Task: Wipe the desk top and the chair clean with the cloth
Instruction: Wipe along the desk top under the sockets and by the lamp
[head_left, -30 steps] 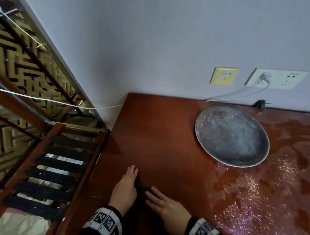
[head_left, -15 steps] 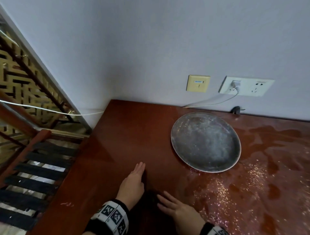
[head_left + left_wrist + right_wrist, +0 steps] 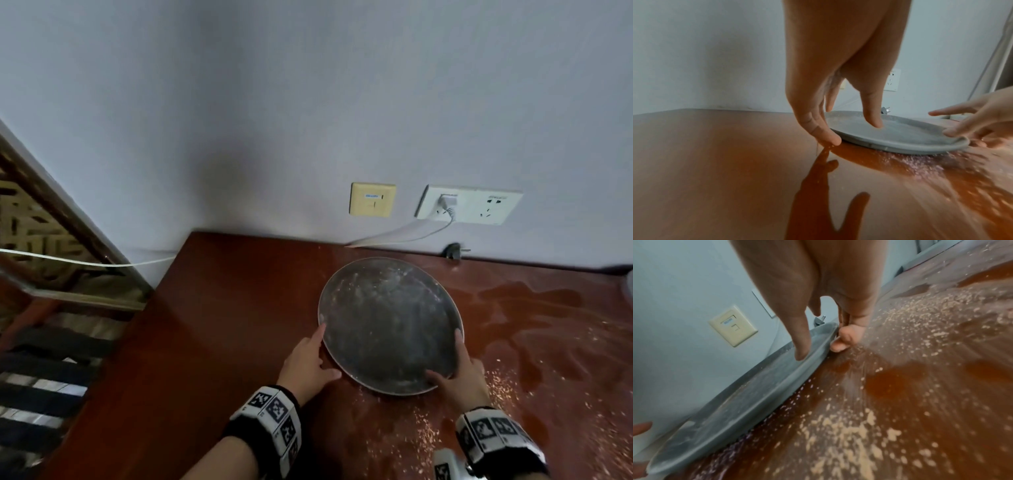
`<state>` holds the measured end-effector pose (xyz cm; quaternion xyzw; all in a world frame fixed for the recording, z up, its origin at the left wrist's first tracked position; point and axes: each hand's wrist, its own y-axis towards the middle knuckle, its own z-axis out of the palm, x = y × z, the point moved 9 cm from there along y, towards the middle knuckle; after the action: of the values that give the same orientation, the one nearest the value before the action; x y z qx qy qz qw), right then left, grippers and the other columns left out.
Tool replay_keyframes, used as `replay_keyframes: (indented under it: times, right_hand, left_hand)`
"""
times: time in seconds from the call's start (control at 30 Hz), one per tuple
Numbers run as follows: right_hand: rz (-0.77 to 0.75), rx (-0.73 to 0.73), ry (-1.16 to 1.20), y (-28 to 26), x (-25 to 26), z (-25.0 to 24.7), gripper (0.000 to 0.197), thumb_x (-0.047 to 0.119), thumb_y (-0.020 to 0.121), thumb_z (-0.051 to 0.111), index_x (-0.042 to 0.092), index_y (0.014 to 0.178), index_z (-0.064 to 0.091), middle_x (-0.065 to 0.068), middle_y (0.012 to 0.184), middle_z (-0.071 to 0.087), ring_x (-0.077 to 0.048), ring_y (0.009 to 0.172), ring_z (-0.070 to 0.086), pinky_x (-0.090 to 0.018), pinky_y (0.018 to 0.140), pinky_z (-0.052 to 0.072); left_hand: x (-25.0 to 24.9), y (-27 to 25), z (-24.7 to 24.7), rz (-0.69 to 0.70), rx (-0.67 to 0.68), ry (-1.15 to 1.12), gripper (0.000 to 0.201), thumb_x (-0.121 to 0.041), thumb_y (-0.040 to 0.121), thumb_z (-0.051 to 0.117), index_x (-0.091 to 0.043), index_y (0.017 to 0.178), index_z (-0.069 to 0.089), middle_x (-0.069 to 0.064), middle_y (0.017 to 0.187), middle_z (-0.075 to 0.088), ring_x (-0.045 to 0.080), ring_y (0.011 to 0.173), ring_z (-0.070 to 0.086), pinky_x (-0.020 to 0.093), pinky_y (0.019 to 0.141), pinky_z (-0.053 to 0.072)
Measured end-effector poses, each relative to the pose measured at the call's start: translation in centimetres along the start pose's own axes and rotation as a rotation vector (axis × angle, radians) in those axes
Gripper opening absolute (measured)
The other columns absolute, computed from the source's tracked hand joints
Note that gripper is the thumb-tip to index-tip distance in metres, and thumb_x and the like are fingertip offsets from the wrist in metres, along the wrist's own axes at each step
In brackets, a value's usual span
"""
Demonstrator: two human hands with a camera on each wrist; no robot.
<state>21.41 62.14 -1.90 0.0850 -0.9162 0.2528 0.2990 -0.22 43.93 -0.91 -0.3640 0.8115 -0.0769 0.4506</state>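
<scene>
The red-brown desk top (image 3: 222, 325) carries a round grey metal tray (image 3: 387, 318), dusty inside. My left hand (image 3: 323, 353) lies against the tray's left rim. Its straight fingers (image 3: 828, 136) touch the desk beside the rim, and its thumb reaches over it. My right hand (image 3: 448, 359) grips the tray's near right rim (image 3: 824, 344), thumb on top and fingers curled beneath. Pale crumbs (image 3: 496, 387) and wet patches (image 3: 527, 298) cover the desk's right half. No cloth is in view.
A slatted wooden frame (image 3: 51, 377), possibly the chair, stands left of the desk. On the wall are a yellow socket plate (image 3: 371, 204) and a white outlet (image 3: 469, 207) with a white cable. A black plug (image 3: 454, 251) lies at the desk's back edge.
Both hands have moved from the desk's near left part forward and right to the tray's rim. The right hand has taken hold of it. The head view has swung right.
</scene>
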Motion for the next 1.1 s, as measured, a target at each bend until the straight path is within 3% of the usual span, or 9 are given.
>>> replay_keyframes:
  times: [0.17, 0.3, 0.4, 0.57, 0.67, 0.83, 0.9, 0.97, 1.1]
  right_hand:
    - [-0.035, 0.041, 0.015, 0.8, 0.8, 0.2, 0.1, 0.005, 0.076, 0.073, 0.037, 0.147, 0.01, -0.019, 0.121, 0.034, -0.038, 0.114, 0.044, -0.046, 0.105, 0.033]
    - [-0.18, 0.008, 0.079, 0.0, 3.7, 0.0, 0.098, 0.007, 0.077, 0.073, 0.042, 0.144, 0.01, -0.009, 0.108, 0.033, -0.022, 0.09, 0.047, -0.043, 0.103, 0.037]
    - [-0.258, 0.016, 0.113, -0.2, 6.8, 0.9, 0.098, 0.005, 0.077, 0.072, 0.045, 0.14, 0.008, -0.007, 0.11, 0.033, -0.015, 0.088, 0.046, -0.038, 0.102, 0.038]
    - [-0.351, 0.105, 0.118, -0.1, 12.7, 5.6, 0.095, 0.005, 0.079, 0.07, 0.042, 0.143, 0.011, -0.005, 0.111, 0.031, -0.015, 0.097, 0.042, -0.033, 0.102, 0.037]
    - [-0.403, 0.147, 0.069, 0.2, 16.1, 9.3, 0.092, 0.005, 0.079, 0.07, 0.042, 0.141, 0.012, -0.006, 0.108, 0.031, -0.017, 0.091, 0.045, -0.032, 0.103, 0.038]
    - [-0.441, 0.222, 0.023, 0.3, 19.9, 13.8, 0.09, 0.003, 0.082, 0.066, 0.036, 0.145, 0.012, -0.005, 0.107, 0.029, -0.003, 0.071, 0.04, -0.013, 0.087, 0.032]
    - [-0.441, 0.233, -0.017, 0.4, 20.5, 15.0, 0.09, 0.003, 0.082, 0.066, 0.035, 0.146, 0.012, -0.005, 0.107, 0.028, -0.01, 0.078, 0.043, -0.017, 0.093, 0.034]
    - [-0.431, 0.239, -0.051, 0.5, 20.8, 15.9, 0.091, 0.004, 0.082, 0.067, 0.034, 0.147, 0.012, -0.004, 0.107, 0.028, -0.014, 0.087, 0.043, -0.024, 0.1, 0.035]
    - [-0.414, 0.257, -0.098, 0.4, 20.8, 16.6, 0.089, 0.007, 0.083, 0.067, 0.034, 0.147, 0.011, -0.007, 0.112, 0.03, -0.011, 0.085, 0.04, -0.028, 0.103, 0.035]
  left_hand:
    - [-0.4, 2.1, 0.7, 0.015, 0.051, -0.111, 0.108, -0.028, 0.071, 0.081, -0.03, 0.151, 0.008, 0.006, 0.138, 0.034, 0.013, 0.107, 0.056, 0.022, 0.093, 0.046]
    - [0.5, 2.6, -0.8, 0.022, -0.025, -0.227, 0.113, -0.025, 0.066, 0.085, -0.028, 0.151, 0.011, 0.005, 0.134, 0.035, 0.014, 0.107, 0.055, 0.016, 0.083, 0.049]
    - [2.3, 2.7, -3.2, 0.019, -0.097, -0.242, 0.114, -0.032, 0.063, 0.087, -0.032, 0.15, 0.013, 0.003, 0.129, 0.039, 0.007, 0.097, 0.056, 0.011, 0.072, 0.043]
    - [6.8, 2.1, -9.8, -0.026, -0.258, -0.26, 0.112, -0.038, 0.06, 0.087, -0.034, 0.149, 0.018, 0.003, 0.129, 0.044, 0.009, 0.098, 0.056, 0.027, 0.088, 0.047]
    - [9.9, 1.7, -12.9, -0.078, -0.312, -0.284, 0.123, -0.055, 0.045, 0.086, -0.038, 0.148, 0.019, 0.005, 0.13, 0.048, 0.017, 0.106, 0.057, 0.037, 0.094, 0.05]
    - [13.9, 1.2, -15.0, -0.174, -0.34, -0.33, 0.115, -0.026, 0.058, 0.09, -0.023, 0.15, 0.02, 0.014, 0.134, 0.048, 0.025, 0.112, 0.057, 0.037, 0.097, 0.049]
    - [15.1, 1.1, -15.2, -0.191, -0.356, -0.335, 0.119, -0.033, 0.054, 0.091, -0.025, 0.149, 0.021, 0.015, 0.133, 0.048, 0.026, 0.109, 0.059, 0.036, 0.094, 0.05]
    - [15.7, 0.9, -15.4, -0.193, -0.369, -0.346, 0.115, -0.027, 0.057, 0.091, -0.02, 0.149, 0.022, 0.015, 0.132, 0.05, 0.026, 0.107, 0.059, 0.033, 0.091, 0.05]
    - [15.8, 0.8, -15.5, -0.183, -0.375, -0.313, 0.105, -0.017, 0.065, 0.086, -0.017, 0.149, 0.023, 0.015, 0.131, 0.051, 0.024, 0.095, 0.063, 0.031, 0.083, 0.052]
